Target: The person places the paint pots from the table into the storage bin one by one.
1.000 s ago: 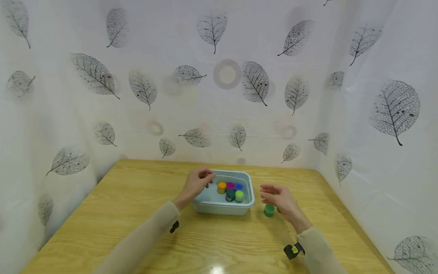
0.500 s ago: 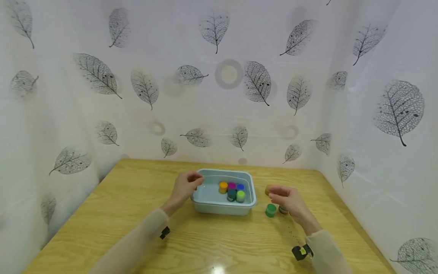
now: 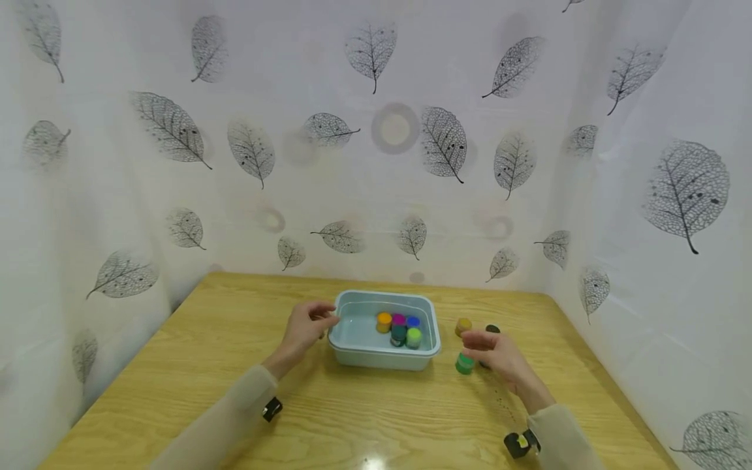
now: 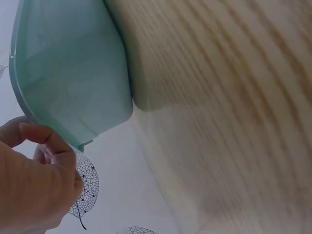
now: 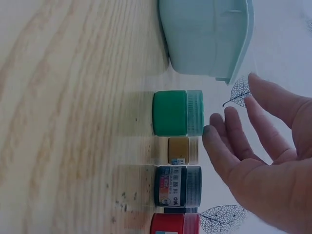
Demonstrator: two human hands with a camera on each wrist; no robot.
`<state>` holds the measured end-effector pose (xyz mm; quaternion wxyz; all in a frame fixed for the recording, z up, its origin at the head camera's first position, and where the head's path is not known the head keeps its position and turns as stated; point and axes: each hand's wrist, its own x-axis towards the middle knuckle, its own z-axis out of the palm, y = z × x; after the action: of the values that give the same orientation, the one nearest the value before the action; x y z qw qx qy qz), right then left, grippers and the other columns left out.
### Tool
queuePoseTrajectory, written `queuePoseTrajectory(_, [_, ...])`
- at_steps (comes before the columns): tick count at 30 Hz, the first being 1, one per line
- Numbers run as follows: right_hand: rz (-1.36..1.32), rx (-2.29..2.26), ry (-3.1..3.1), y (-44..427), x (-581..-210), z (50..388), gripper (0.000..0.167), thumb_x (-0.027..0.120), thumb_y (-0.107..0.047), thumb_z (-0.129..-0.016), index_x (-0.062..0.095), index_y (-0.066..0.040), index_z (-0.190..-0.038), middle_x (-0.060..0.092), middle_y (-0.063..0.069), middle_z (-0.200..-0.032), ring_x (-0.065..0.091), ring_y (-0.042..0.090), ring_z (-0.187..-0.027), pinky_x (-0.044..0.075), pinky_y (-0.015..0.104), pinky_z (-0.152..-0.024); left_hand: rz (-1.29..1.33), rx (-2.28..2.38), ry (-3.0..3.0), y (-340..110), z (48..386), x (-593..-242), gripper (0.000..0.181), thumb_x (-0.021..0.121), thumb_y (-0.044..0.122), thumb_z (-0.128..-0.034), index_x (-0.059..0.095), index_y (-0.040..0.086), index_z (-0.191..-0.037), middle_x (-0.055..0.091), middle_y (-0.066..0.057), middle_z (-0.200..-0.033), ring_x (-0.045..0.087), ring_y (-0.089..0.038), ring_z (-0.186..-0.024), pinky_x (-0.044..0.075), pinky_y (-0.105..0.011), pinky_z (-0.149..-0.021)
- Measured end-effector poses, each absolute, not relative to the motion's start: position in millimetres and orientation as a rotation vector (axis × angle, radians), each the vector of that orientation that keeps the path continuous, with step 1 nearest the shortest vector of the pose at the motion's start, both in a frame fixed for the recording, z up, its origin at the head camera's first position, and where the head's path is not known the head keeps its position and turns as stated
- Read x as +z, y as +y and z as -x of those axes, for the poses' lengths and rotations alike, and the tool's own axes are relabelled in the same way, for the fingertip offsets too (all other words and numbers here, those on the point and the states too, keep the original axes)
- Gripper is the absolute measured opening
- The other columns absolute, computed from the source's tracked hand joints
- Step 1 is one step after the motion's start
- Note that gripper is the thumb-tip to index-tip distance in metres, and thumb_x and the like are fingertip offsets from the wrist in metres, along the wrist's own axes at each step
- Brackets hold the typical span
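Note:
A pale blue plastic tub (image 3: 376,360) holds several small paint jars: orange (image 3: 384,322), magenta (image 3: 399,320), blue (image 3: 413,322), dark teal (image 3: 398,335) and lime green (image 3: 414,338). Beside its left rim is my left hand (image 3: 302,331), fingers loosely bent; whether they touch the rim I cannot tell. My right hand (image 3: 499,356) hovers over jars on the table, fingers relaxed and holding nothing. Nearest it is a green jar (image 5: 170,113), with an ochre jar (image 5: 178,150), a black-labelled jar (image 5: 170,186) and a red jar (image 5: 166,224) alongside. The hand covers the red one in the head view.
The wooden table (image 3: 352,418) carries the tub near its back edge. Another dark jar (image 3: 492,329) stands behind the right hand. Small dark specks (image 3: 504,405) mark the table by the right forearm. A leaf-patterned curtain (image 3: 376,196) surrounds the back and sides.
My left hand has moved left from over the tub to beside its rim. The right hand has shifted slightly right and lower, uncovering the ochre jar and a dark jar.

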<state>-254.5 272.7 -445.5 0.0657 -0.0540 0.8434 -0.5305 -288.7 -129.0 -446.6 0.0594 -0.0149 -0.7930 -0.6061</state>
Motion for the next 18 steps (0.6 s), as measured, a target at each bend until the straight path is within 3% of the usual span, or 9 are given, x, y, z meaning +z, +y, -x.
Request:
queuePoseTrajectory(8, [0.171, -1.557, 2.543, 272.2, -447.5, 250.1, 0.05, 0.071, -0.018, -0.091, 0.055, 0.003, -0.134, 0.055, 0.023, -0.137, 0.054, 0.036, -0.125, 0.051, 0.039, -0.101, 0.012, -1.988, -2.413, -131.9, 286.1, -452.9, 0.039, 0.073, 0.004, -0.085, 0.064, -0.002, -0.123, 0.061, -0.021, -0.109, 0.06, -0.017, -0.084, 0.057, -0.027, -0.063])
queuePoseTrajectory(13, [0.212, -1.567, 2.495, 273.2, -452.6, 252.9, 0.052, 0.071, -0.014, -0.09, 0.053, 0.004, -0.136, 0.051, 0.025, -0.141, 0.05, 0.039, -0.129, 0.052, 0.036, -0.101, 0.021, -2.067, -2.403, -132.7, 287.4, -453.2, 0.042, 0.072, 0.003, -0.0863, 0.062, -0.003, -0.127, 0.06, -0.018, -0.107, 0.06, -0.016, -0.082, 0.06, -0.029, -0.066])
queuePoseTrajectory(18, [0.311, -1.57, 2.439, 274.1, -457.6, 255.1, 0.054, 0.071, -0.006, -0.088, 0.051, 0.008, -0.136, 0.049, 0.029, -0.141, 0.054, 0.04, -0.124, 0.055, 0.029, -0.094, 0.039, -2.068, -2.411, -132.9, 287.1, -452.7, 0.042, 0.071, 0.003, -0.0869, 0.061, -0.004, -0.127, 0.06, -0.016, -0.104, 0.061, -0.017, -0.08, 0.061, -0.033, -0.068])
